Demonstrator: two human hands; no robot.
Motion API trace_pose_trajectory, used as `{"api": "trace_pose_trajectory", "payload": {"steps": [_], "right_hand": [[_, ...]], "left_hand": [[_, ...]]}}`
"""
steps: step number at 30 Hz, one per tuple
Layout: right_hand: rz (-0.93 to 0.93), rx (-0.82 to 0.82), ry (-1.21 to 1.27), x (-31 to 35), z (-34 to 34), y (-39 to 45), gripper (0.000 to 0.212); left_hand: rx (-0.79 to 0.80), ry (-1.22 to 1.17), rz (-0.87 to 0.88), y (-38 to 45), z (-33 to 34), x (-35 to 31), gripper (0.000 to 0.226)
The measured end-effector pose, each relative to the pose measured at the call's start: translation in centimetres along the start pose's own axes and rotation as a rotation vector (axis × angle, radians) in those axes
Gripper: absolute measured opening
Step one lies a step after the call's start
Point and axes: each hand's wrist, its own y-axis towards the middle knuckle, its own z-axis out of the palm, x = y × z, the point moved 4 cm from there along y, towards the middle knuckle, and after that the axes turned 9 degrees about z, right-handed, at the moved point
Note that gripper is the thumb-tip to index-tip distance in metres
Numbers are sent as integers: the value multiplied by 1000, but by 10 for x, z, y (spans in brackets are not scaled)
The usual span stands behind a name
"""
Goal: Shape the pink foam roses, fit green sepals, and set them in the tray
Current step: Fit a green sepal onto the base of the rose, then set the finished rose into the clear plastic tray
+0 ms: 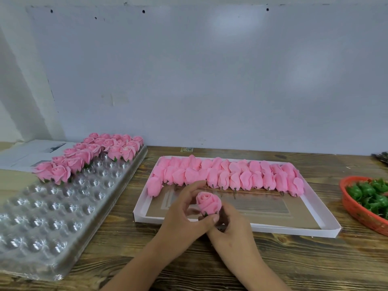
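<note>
A pink foam rose (208, 203) with a green sepal showing at its base is held up over the near part of the white cardboard tray (260, 226). My left hand (184, 215) cups it from the left, thumb under the base. From below, my right hand (231, 225) pinches its base. Two rows of closed pink buds (228, 175) lie in the white tray. Shaped roses (90, 154) fill the far cells of the clear plastic tray (52, 208) on the left. Green sepals (369, 196) lie in a red basket (357, 213) at the right.
The wooden table (273, 261) runs up to a pale wall. Newspaper (31, 152) lies behind the plastic tray at the far left. A dark object (381, 156) pokes in at the right edge.
</note>
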Motion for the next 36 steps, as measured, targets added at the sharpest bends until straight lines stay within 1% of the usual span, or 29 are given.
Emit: {"api": "trace_pose_trajectory", "payload": {"steps": [3,7,11,14,16,18,20,22,24,28,30,32,34,36], "right_hand": [[-16,29,1,4,3,-1,42],[-46,77,-27,9,7,-3,44],[-6,87,-6,4,7,-4,58],[19,42,-28,0,6,-5,66],[22,15,-33,-1,4,-6,65],[24,-3,-37,-2,3,-6,63],[18,-15,-44,0,3,-6,62],[12,-19,-59,0,5,-6,60],[24,-6,-88,1,7,-6,60],[51,16,-129,-1,10,-8,55],[81,32,-121,-2,11,-8,47],[99,47,-113,-1,13,-8,43],[101,63,-110,-1,15,-9,45],[117,63,-103,-2,16,-11,46]], "left_hand": [[-10,-21,-29,1,-5,2,68],[28,-28,-60,3,-15,2,72],[29,-67,-97,8,-25,-9,68],[22,16,-83,18,-56,-21,71],[-64,111,-93,28,-88,-23,67],[-216,189,-137,38,-124,-16,61],[-336,235,-187,46,-161,-2,56],[-406,318,-239,50,-198,14,59],[-450,363,-289,55,-230,34,62],[-505,419,-362,72,-268,67,56],[-535,445,-378,82,-278,79,56],[-543,524,-370,90,-282,87,57],[-543,600,-360,97,-281,93,56],[-547,625,-379,100,-278,100,56]]}}
